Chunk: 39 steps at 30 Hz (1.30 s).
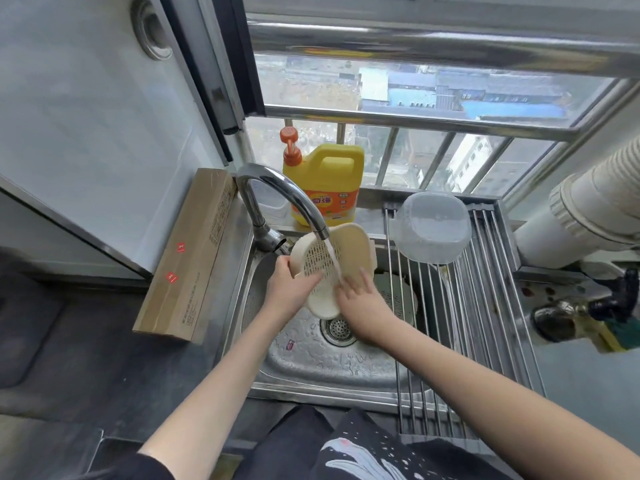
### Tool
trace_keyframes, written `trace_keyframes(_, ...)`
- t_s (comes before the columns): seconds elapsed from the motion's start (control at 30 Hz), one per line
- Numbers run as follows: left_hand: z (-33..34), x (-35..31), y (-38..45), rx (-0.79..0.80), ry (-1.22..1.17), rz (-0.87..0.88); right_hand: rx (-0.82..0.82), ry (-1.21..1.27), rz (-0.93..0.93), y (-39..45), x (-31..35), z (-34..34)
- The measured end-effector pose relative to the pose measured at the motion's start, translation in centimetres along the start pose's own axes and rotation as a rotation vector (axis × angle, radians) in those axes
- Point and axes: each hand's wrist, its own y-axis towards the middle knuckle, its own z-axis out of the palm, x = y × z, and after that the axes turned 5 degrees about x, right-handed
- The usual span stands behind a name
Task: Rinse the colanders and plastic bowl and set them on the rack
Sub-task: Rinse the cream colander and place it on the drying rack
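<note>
Your rack [491,306], steel rods across the sink [311,362], lies to the right of both hands, so your right hand [360,299] is nearer. The clear plastic bowl [433,226] already sits on it, upturned. Your left hand [291,289] grips the cream slotted colander [329,261], tilted under the running tap [277,192]; right fingers lie flat against it

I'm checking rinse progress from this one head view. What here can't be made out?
- Colander: whether one or two are stacked; the overlapping rims are unclear.
- Right hand: motion-blurred fingers, so contact with the colander is unclear.
- Item in the sink under the rack: hidden by the bars and the right hand.
- Plastic bowl: whether it is still wet cannot be told.
- Detergent bottle: label print too small.
</note>
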Motion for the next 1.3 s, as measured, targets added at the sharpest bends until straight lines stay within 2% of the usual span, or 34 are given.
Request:
trace_keyframes(0.07, 0.1, 0.4, 0.0, 0.016, -0.004, 0.003, 0.027, 0.063, -0.039, -0.5, -0.7, -0.5)
trace_keyframes(0.2, 0.6, 0.0, -0.3, 0.042, -0.176, 0.026, -0.135, 0.028, 0.063, -0.6, -2.4, -1.0)
trace_keyframes(0.33, 1.2, 0.0, 0.1, 0.037, -0.165, 0.048, -0.031, 0.258, -0.169, -0.9, 0.3, -1.1)
trace_keyframes(0.47, 1.0, 0.0, 0.3, 0.067, -0.228, 0.036, -0.109, 0.231, 0.129, -0.9, -1.6, -1.2)
trace_keyframes(0.6, 1.3, 0.3, 0.5, 0.07, -0.28, 0.012, -0.112, 0.241, -0.113, -1.7, -0.6, -1.3)
trace_keyframes(0.7, 1.7, 0.0, 0.6, 0.117, -0.374, -0.06, -0.171, 0.231, 0.175, -2.0, -1.8, -1.8)
trace_keyframes(0.73, 1.9, 0.0, 0.7, 0.131, -0.399, -0.085, -0.171, 0.241, 0.195, -2.0, -2.0, -1.7)
trace_keyframes(0.87, 2.4, 0.0, 1.2, 0.17, -0.565, -0.207, -0.36, 0.258, -0.134, -2.7, -2.4, -0.5)
trace_keyframes(0.97, 2.2, 0.0, 1.3, 0.27, -0.675, -0.358, -0.597, 0.51, -0.072, -3.2, -3.7, 0.1)
trace_keyframes(1.07, 1.5, 0.4, 1.0, 0.417, -0.629, -0.493, -0.749, 0.762, 0.164, -3.7, -4.3, -0.1)
trace_keyframes(1.2, 0.6, 1.1, 0.9, 0.492, -0.579, -0.571, -0.694, 1.229, 0.376, -3.6, -5.3, -1.2)
trace_keyframes(1.3, 0.0, 1.2, 1.1, 0.543, -0.475, -0.582, -0.654, 1.458, 0.505, -3.3, -5.7, -0.9)
